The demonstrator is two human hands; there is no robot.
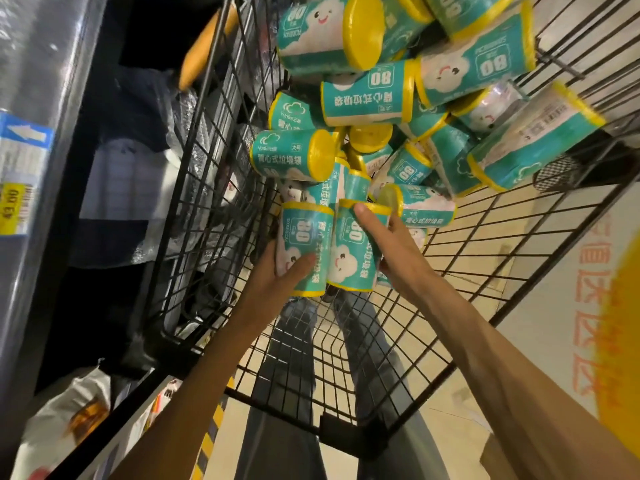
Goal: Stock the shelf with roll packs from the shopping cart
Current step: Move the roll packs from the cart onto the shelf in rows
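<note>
My left hand (277,271) curls round one roll pack (304,247) and my right hand (388,247) wraps another (351,251), the two packs touching side by side over the near end of the shopping cart (346,358). A big heap of packs (398,98) fills the cart's far end. The shelf (31,202) along the cart's left side shows none of them, so I judge most stocking is left.

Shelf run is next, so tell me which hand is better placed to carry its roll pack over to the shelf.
Probably left. The left hand grips a roll pack on the side nearest the shelf. The right hand holds the neighbouring pack farther away.
</note>
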